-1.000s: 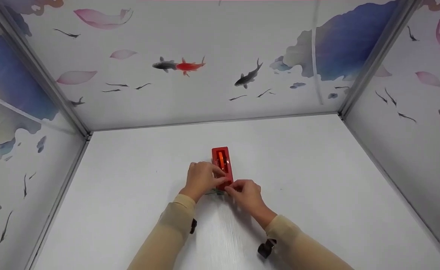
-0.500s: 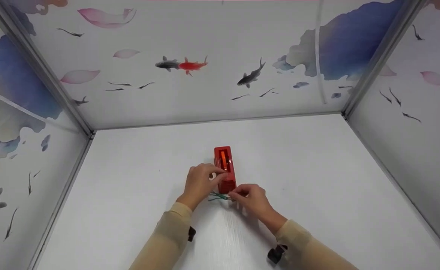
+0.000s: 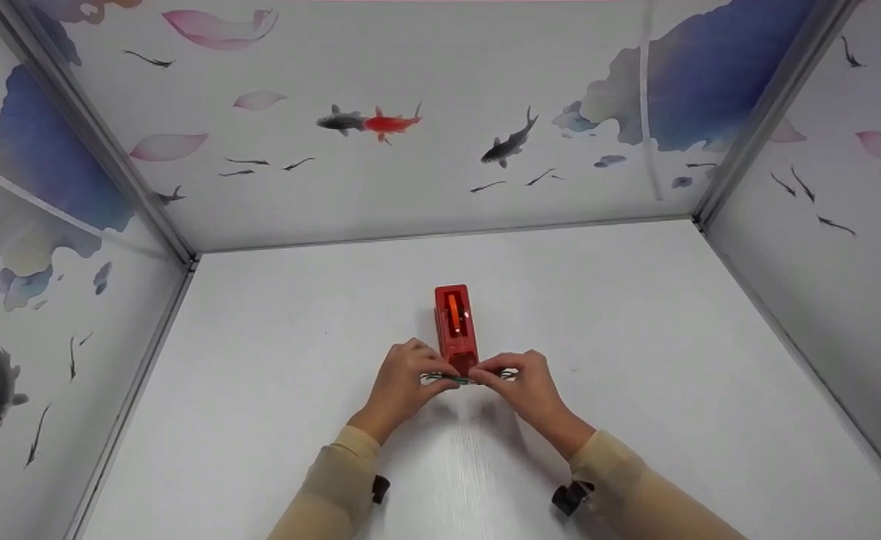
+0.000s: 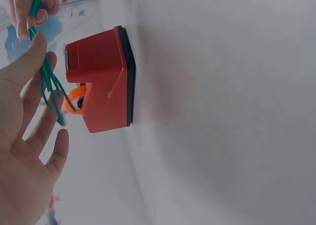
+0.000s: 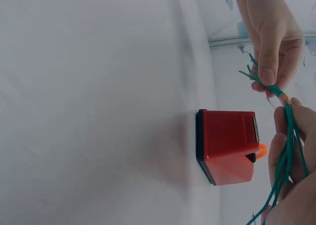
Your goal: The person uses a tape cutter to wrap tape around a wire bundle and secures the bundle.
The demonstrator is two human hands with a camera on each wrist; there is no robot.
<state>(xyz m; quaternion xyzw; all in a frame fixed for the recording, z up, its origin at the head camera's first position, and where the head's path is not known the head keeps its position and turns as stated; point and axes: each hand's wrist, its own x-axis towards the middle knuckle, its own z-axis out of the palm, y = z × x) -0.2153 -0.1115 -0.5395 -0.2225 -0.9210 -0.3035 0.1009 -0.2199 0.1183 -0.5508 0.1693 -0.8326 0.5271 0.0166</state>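
Thin green strands [image 5: 289, 131], perhaps wires or ties, lie in one bundle with a narrow orange-brown band [image 4: 31, 22] round its middle. My left hand [image 3: 403, 382] pinches the bundle on one side of the band between thumb and fingers. On the band's other side, the thumb and fingers of my right hand [image 3: 527, 382] pinch it too. Loose strand ends stick out past both hands. Just beyond the hands, a red tape dispenser [image 3: 454, 322] stands upright on a dark base. It bears an orange tape roll [image 3: 454, 311] and a serrated cutter edge [image 5: 256, 129].
A white table [image 3: 290, 322] lies under everything. White panels printed with fish and petals rise at the back [image 3: 410, 195], left and right, joined by grey metal posts [image 3: 778, 105]. Dark wrist cameras [image 3: 572, 496] hang at both sleeves.
My left hand has left the front of the dispenser, moving nearer to me, and now pinches the bundle. My right hand has shifted slightly right, and the bundle is stretched between both hands.
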